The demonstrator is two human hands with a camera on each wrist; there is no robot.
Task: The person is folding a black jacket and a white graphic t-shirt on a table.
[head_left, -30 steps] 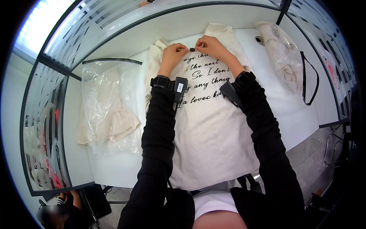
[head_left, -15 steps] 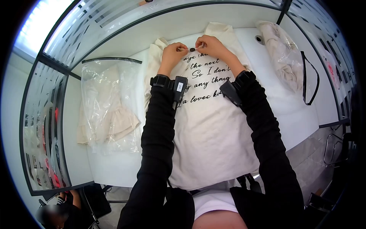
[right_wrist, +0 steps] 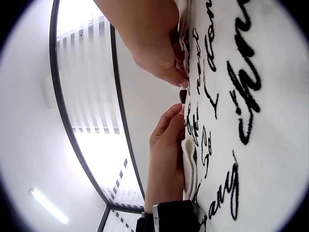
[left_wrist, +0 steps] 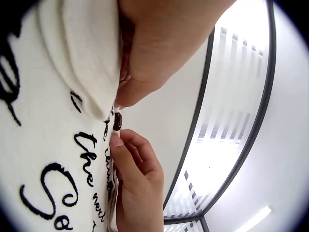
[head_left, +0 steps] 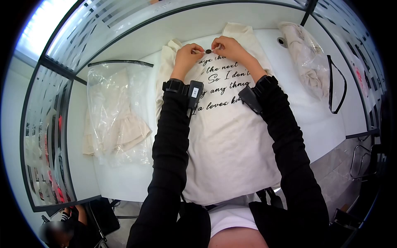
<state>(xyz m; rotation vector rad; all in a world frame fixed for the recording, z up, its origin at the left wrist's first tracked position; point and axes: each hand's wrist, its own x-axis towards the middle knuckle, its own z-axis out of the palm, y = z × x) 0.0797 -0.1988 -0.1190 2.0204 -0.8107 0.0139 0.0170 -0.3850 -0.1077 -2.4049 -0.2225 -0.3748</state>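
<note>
A large cream cloth item (head_left: 231, 153) with black script lettering lies spread out in front of me. At its far end, a round dark button (head_left: 208, 51) sits between my two hands. My left hand (head_left: 188, 58) pinches pale material just left of the button, and my right hand (head_left: 229, 48) pinches it just right. Thumb and fingertips come close to the button (left_wrist: 118, 121) from both sides in the left wrist view. The right wrist view shows the button (right_wrist: 183, 96) edge-on, level with the cloth's upper surface.
A clear plastic bag (head_left: 138, 89) with a cream ruffled garment lies on the left of the white table (head_left: 124, 180). Another bagged cream cloth (head_left: 304, 62) lies at the far right. Low partitions (head_left: 264, 18) enclose the table. A person (head_left: 62, 231) is at lower left.
Both hands keep their pinch beside the button. The fingertips have drawn slightly apart, showing more pale material on either side of it, and the hands and button sit slightly higher in view.
</note>
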